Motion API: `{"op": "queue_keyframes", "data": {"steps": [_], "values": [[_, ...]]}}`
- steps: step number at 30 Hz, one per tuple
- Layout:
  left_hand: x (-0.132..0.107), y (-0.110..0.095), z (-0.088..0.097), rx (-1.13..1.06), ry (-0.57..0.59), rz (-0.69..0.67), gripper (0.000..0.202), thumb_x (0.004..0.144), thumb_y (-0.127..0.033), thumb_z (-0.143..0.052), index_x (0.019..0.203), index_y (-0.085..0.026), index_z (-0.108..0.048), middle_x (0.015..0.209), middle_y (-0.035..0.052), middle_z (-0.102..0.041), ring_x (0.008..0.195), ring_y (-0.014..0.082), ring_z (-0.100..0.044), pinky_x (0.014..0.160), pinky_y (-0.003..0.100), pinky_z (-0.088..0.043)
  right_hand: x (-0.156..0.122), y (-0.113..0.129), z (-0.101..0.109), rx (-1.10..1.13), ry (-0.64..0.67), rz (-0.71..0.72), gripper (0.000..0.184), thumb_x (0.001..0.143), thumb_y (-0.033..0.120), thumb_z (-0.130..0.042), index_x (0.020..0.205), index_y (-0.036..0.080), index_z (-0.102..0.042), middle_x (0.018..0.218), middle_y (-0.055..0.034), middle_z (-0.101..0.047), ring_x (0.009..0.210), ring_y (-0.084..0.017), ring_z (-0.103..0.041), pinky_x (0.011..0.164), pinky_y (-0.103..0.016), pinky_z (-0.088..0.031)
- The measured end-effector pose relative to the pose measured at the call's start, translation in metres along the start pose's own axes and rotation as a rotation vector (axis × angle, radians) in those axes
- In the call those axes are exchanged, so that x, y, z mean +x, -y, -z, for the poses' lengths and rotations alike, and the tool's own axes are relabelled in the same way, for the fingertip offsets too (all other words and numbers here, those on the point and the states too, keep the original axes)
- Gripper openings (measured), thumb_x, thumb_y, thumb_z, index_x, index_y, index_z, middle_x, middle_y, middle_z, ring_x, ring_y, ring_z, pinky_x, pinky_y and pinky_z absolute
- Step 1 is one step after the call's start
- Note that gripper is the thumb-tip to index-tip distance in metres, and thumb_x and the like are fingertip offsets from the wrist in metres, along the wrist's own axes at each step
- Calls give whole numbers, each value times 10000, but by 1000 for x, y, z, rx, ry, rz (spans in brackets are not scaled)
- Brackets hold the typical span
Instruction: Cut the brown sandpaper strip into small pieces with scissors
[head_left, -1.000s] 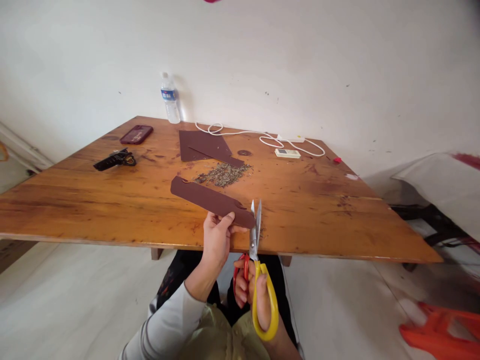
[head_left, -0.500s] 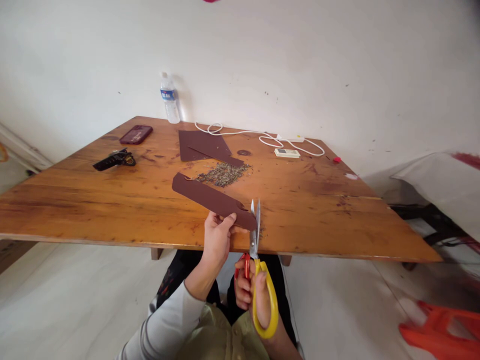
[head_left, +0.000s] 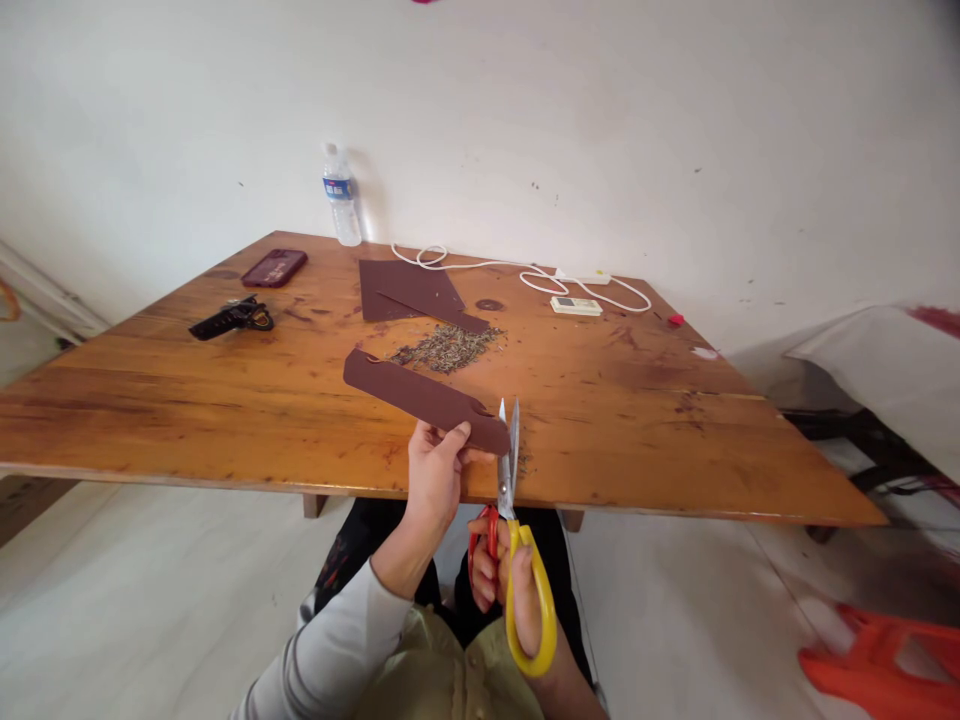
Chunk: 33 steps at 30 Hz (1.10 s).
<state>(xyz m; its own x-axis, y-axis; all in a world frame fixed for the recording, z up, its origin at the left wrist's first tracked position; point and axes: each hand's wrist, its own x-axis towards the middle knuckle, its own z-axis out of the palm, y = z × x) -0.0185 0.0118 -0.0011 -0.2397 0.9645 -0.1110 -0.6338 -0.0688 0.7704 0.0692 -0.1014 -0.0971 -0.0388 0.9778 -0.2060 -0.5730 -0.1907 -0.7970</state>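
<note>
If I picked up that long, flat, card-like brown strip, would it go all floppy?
The long, flat, card-like brown strip probably wouldn't flop much: it juts out straight beyond the left hand. It looks thin, so it's likely light, and might bend if pushed hard.

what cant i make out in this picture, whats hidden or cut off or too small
- Left hand, head view: some of its fingers are hidden by the brown strip.
- Bottle label, head view: the lettering is too small to read.
- Phone-shaped dark red item, head view: its pale markings are too small and blurred.
- Orange object, head view: the picture's right edge cuts it off.
</note>
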Motion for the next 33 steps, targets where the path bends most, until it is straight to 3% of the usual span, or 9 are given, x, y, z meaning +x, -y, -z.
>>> {"op": "queue_keyframes", "data": {"steps": [11,16,25,28,30,33], "values": [[-3,-3,-2,47,31,0,326,601,-269,-885,797,-181,-640,712,-20,-693,550,127,-631,461,263,-604,3,-1,6,-23,22,25,803,780,947,-625,1056,198,-715,636,100,-381,480,-60,-213,419,-172,-272],[-4,-3,-3,36,23,14,332,588,-260,-887,798,-181,-642,724,-21,-697,548,131,-644,461,269,-611,3,-2,6,46,-20,-69,816,678,970,-693,990,216,-686,602,132,-320,457,-39,-114,370,-151,-222],[-4,-2,-3,42,18,2,348,596,-270,-891,805,-184,-627,732,-21,-694,565,135,-655,468,265,-610,3,3,5,18,-56,-148,858,551,996,-740,924,233,-619,539,168,-289,420,-21,-78,328,-142,-167],[-3,-2,-2,27,3,5,361,588,-274,-896,802,-184,-620,719,-25,-689,556,137,-659,474,274,-615,3,5,9,-51,-6,-108,863,619,1002,-691,982,221,-651,558,140,-366,400,-39,-194,338,-173,-243],[-3,-2,-2,20,-3,6,364,586,-278,-895,802,-187,-617,719,-26,-689,556,140,-661,476,276,-613,1,7,13,-84,25,-72,809,740,956,-658,1035,203,-682,595,105,-454,406,-62,-318,364,-201,-325],[-3,-2,-1,22,0,2,355,592,-274,-887,802,-193,-613,723,-29,-681,558,134,-650,475,266,-601,-4,10,16,-107,40,-64,507,1000,655,-664,1147,171,-700,807,13,-669,547,-117,-585,494,-252,-523]]}}
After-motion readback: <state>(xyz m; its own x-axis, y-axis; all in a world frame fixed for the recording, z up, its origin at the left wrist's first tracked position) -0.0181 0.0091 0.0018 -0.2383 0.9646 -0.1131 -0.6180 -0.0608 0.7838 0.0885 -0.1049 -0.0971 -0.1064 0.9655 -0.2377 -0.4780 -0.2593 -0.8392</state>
